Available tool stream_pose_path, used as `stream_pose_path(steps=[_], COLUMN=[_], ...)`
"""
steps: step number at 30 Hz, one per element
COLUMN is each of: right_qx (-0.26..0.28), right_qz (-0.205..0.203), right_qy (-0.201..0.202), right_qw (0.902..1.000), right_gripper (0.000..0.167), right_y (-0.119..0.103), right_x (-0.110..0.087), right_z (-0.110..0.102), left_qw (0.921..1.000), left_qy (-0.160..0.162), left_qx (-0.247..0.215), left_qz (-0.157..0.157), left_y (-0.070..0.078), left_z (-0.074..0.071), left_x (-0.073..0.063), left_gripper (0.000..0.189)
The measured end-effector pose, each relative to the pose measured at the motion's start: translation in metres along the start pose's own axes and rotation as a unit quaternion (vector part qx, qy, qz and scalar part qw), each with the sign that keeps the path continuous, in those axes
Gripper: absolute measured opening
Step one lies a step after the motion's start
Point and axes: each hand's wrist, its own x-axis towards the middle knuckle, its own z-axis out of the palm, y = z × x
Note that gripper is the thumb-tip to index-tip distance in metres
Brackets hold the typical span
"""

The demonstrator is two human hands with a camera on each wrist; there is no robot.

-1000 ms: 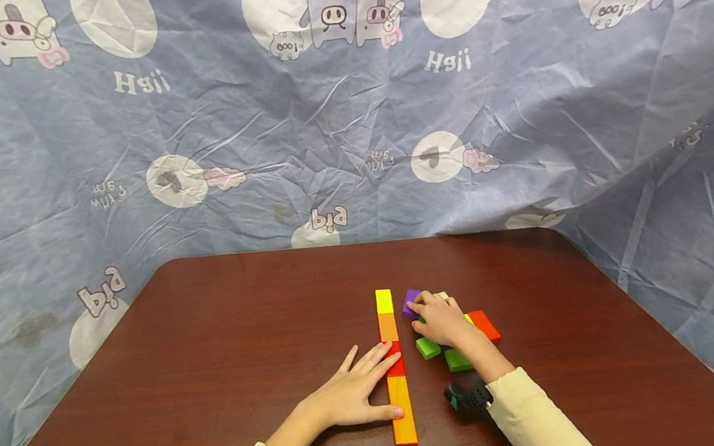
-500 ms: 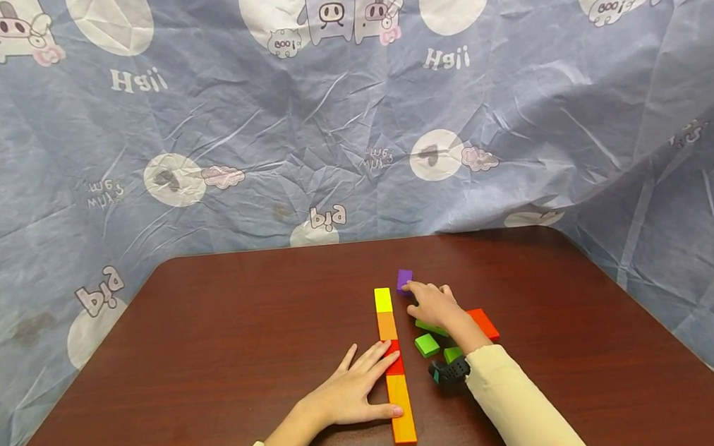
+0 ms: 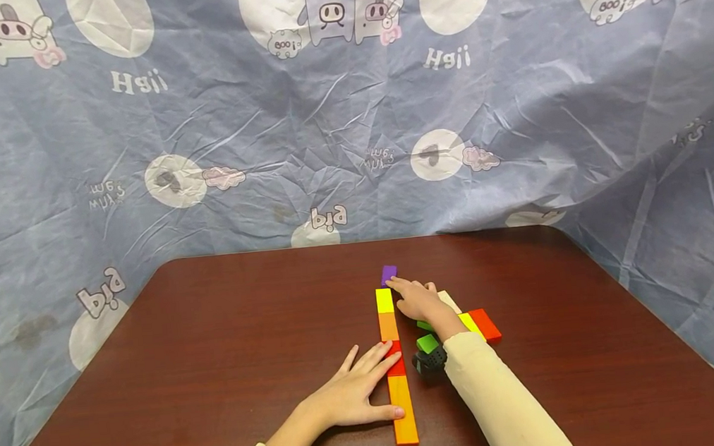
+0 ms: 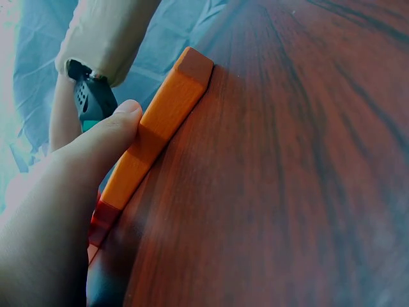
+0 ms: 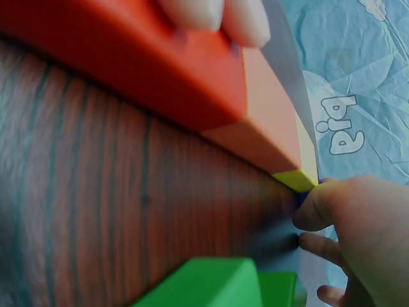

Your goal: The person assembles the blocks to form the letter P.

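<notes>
Purple rectangular wooden-looking block (image 3: 390, 272) just beyond yellow rectangular wooden-looking block (image 3: 385, 300), under outstretched forefinger of right hand (image 3: 423, 302), without visible pinch, seemingly for alignment. Spread left hand (image 3: 350, 398) on red rectangular block (image 3: 398, 367) and long orange wooden block (image 3: 405, 430), likely for keeping both still.

Passage across table (image 3: 215, 349) well left of block row (image 3: 388, 326); loose blocks (image 3: 485, 325) obstruct right.
</notes>
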Motion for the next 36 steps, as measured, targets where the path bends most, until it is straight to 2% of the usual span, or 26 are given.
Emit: stream_pose_path(steps=[11, 28, 36], right_qx=[0.043, 0.042, 0.047], right_qz=[-0.014, -0.037, -0.044], right_qy=[0.004, 0.013, 0.024], right_qw=[0.9989, 0.9983, 0.9977], right_gripper=[0.049, 0.047, 0.048], right_y=[-0.005, -0.001, -0.001], right_x=[0.002, -0.007, -0.011], right_z=[0.003, 0.005, 0.009], left_qw=[1.0, 0.9999, 1.0], left_qy=[-0.002, 0.002, 0.0], left_qx=[-0.001, 0.017, 0.007], left_qz=[0.002, -0.003, -0.007], left_y=[0.0, 0.004, 0.003], left_z=[0.0, -0.001, -0.001], left_x=[0.001, -0.002, -0.002], left_gripper=[0.082, 0.086, 0.086])
